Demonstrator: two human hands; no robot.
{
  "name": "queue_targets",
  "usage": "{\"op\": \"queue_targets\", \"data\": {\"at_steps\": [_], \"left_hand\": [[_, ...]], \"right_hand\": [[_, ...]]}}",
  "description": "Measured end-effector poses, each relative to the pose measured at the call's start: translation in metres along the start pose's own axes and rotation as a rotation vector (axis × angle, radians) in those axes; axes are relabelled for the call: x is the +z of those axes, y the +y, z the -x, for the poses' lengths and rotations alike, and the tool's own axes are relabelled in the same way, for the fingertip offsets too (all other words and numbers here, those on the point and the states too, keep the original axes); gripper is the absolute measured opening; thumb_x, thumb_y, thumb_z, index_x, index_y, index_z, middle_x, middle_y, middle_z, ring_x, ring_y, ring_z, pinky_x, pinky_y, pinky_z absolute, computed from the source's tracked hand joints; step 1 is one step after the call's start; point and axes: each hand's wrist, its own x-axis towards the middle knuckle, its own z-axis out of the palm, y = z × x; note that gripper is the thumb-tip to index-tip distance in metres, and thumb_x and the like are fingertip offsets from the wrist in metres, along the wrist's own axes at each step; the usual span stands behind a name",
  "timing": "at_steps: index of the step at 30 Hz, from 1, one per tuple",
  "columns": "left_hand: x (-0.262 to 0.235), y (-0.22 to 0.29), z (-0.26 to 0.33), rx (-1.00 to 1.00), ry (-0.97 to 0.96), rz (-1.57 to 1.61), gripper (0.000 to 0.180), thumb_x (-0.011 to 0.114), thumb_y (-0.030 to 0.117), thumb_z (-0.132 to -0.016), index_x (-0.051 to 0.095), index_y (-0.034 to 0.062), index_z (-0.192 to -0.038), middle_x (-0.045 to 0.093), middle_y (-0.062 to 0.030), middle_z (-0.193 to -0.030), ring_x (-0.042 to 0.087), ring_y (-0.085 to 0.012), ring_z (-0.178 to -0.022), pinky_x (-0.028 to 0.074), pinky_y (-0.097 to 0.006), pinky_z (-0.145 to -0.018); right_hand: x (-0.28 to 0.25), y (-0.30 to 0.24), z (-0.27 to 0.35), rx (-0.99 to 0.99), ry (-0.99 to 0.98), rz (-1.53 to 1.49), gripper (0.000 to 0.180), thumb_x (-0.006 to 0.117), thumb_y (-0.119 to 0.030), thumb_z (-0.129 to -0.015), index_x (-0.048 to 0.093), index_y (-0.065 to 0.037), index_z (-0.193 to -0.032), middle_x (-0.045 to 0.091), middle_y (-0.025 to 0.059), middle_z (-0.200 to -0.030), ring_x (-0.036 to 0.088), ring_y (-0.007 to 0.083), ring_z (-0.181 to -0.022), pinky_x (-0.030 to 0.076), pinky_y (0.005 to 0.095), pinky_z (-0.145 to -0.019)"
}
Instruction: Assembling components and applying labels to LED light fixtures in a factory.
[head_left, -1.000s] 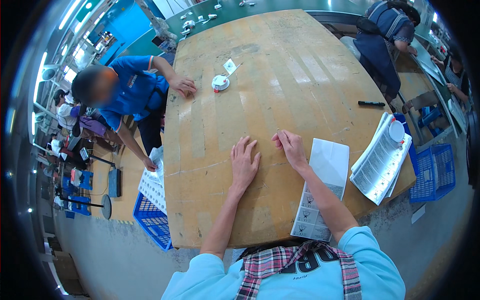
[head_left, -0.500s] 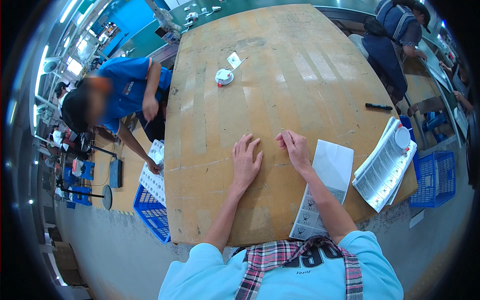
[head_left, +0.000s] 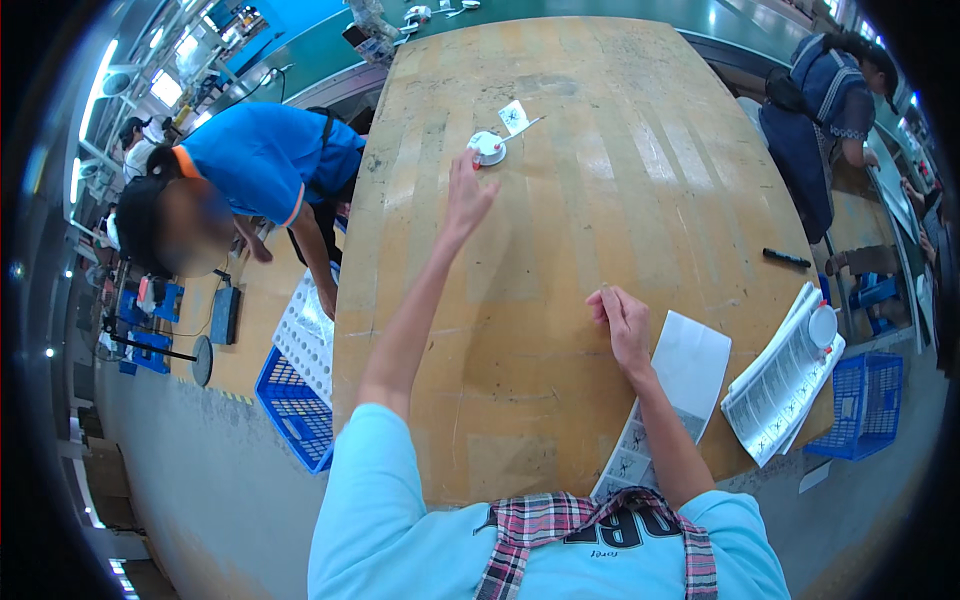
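Observation:
My left hand is stretched far across the table, its fingers extended and thumb apart. Its fingertips reach the near left edge of a small white round device with red bits; whether they touch it I cannot tell. A white tag stands up from the device beside a thin lead. Close to the table's middle, my right hand is closed with curled fingers, and what its fingertips pinch, if anything, is too small to name. Under my right forearm lies a sheet of printed labels, partly hidden by the arm.
A stack of printed sheets lies at the table's right, with another white round device on top. Beyond it is a black marker. Blue baskets flank the table. At left a co-worker bends over a white perforated tray.
My left hand has moved forward from the table's middle to the white round device. My right hand stays curled near the label sheet. The co-worker at left has bent lower, and the view has shifted slightly.

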Motion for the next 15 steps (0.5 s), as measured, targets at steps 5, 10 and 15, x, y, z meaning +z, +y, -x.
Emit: {"op": "queue_targets", "data": {"at_steps": [5, 10, 15], "left_hand": [[0.024, -0.07, -0.057, -0.092, -0.076, -0.165, 0.067, 0.07, 0.028, -0.069, 0.044, -0.0018, -0.122, 0.049, -0.0201, -0.117, 0.045, -0.0347, -0.112, 0.037, -0.041, -0.097], [0.039, -0.028, -0.029, -0.209, -0.139, -0.119, 0.071, 0.073, 0.037, -0.066, 0.046, -0.0007, -0.12, 0.045, -0.0209, -0.116, 0.044, -0.0341, -0.109, 0.037, -0.043, -0.093], [0.02, 0.008, 0.021, -0.292, 0.082, -0.4, 0.061, 0.071, 0.04, -0.067, 0.052, -0.0004, -0.109, 0.043, -0.0147, -0.097, 0.042, -0.03, -0.095, 0.035, -0.041, -0.087]], "right_hand": [[0.008, -0.005, 0.004, 0.037, -0.017, -0.056, 0.031, 0.048, -0.021, -0.094, 0.063, 0.001, -0.078, 0.057, 0.0049, -0.061, 0.053, 0.0105, -0.055, 0.043, 0.0243, -0.052], [-0.002, 0.002, 0.001, 0.025, 0.003, 0.0, 0.03, 0.048, -0.02, -0.094, 0.063, 0.001, -0.079, 0.056, 0.0048, -0.06, 0.052, 0.0104, -0.054, 0.043, 0.0243, -0.052], [0.001, -0.002, -0.001, 0.005, -0.017, -0.001, 0.03, 0.047, -0.02, -0.094, 0.063, 0.001, -0.079, 0.056, 0.0046, -0.061, 0.051, 0.0101, -0.055, 0.041, 0.0239, -0.052]]}}
